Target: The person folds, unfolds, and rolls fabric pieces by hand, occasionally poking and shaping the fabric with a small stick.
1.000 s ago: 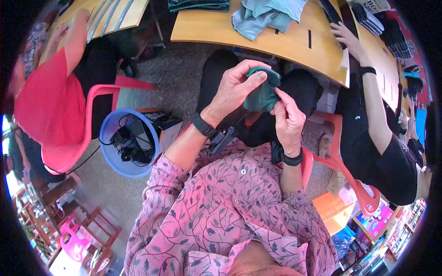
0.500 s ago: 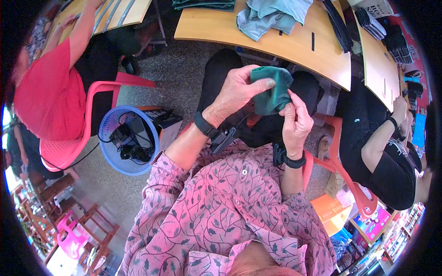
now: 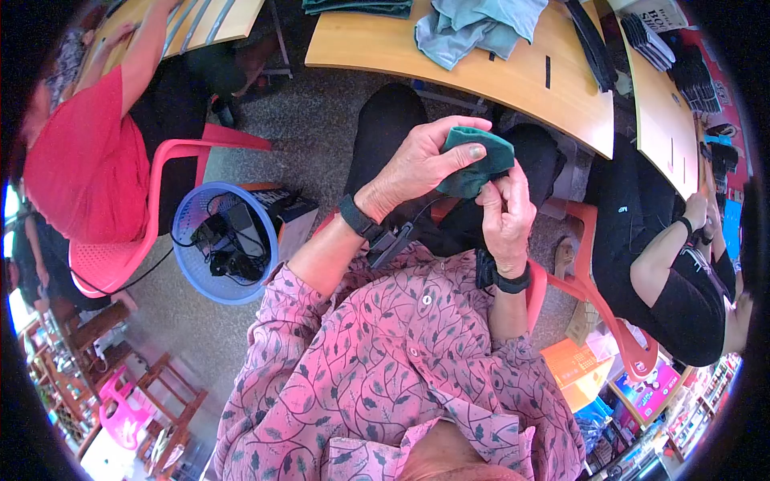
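Observation:
A small piece of dark green cloth (image 3: pixel 479 164) is held up between my two hands, above my lap. My left hand (image 3: pixel 425 164) grips its left side, with the thumb laid across the front and the fingers behind. On the lower right edge of the cloth, my right hand (image 3: pixel 508 212) is closed, its thumb and fingers pinched together. Both wrists wear black bands. Past the hands is a wooden table (image 3: pixel 385 48) with crumpled grey-blue cloth (image 3: pixel 473 28) and a folded dark green stack (image 3: pixel 357 6) on it.
A blue basket (image 3: pixel 183 240) with black cables and devices stands on the floor at left. Beyond it, a person in red sits on a pink chair (image 3: pixel 152 208). At right, a person in black sits near an orange-red chair (image 3: pixel 589 280). An orange box (image 3: pixel 573 369) is lower right.
The green cloth was spread wider half a second ago and now looks more folded over. My right hand has shifted slightly left. The person in black has drawn an arm back from the table.

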